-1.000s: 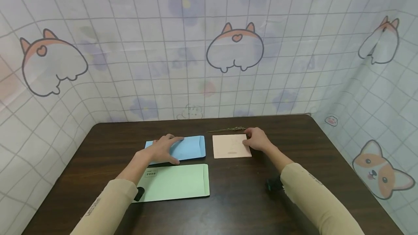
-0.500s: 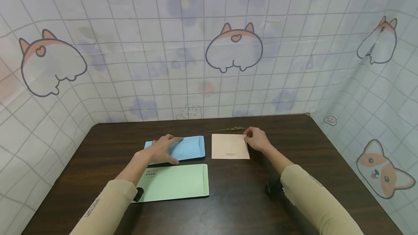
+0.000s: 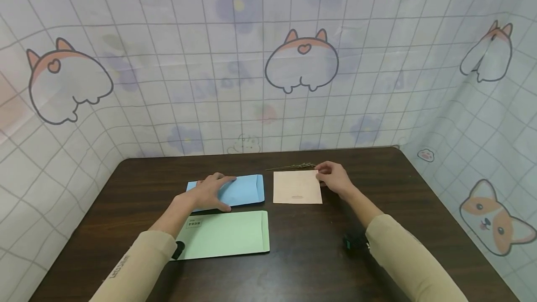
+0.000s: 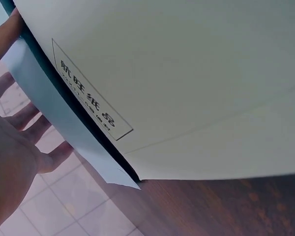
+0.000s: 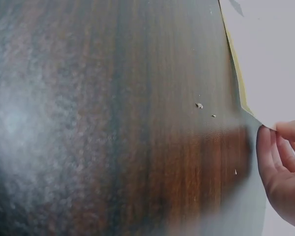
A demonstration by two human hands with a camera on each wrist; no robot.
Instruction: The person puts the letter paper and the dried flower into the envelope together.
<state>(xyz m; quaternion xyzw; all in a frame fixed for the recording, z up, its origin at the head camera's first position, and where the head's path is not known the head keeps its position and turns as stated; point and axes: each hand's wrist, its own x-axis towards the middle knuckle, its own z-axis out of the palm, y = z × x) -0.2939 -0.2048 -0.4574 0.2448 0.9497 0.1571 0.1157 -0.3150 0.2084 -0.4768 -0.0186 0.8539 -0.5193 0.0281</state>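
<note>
In the head view a cream square card (image 3: pixel 296 187) lies right of the table's middle. My right hand (image 3: pixel 335 178) pinches its right edge near the far corner. The right wrist view shows thumb and fingertips of that hand (image 5: pixel 285 162) on the edge of the pale card (image 5: pixel 270 54). My left hand (image 3: pixel 207 191) rests on a blue envelope (image 3: pixel 243 190), fingers and thumb spread. Nearer to me lies a larger green envelope (image 3: pixel 226 234), partly under the left forearm. Its printed box of characters fills part of the left wrist view, with the blue envelope (image 4: pixel 44 88) beyond it.
A thin dried sprig (image 3: pixel 291 167) lies behind the card, near the far edge of the dark wooden table (image 3: pixel 302 255). A patterned cloth (image 3: pixel 209 73) hangs around the table's back and sides. Small crumbs (image 5: pixel 199 105) lie on the wood.
My right hand has shifted its hold toward the far part of the card's right edge. A printed drawing on the card has gone from view. The left hand has stayed on the blue envelope.
</note>
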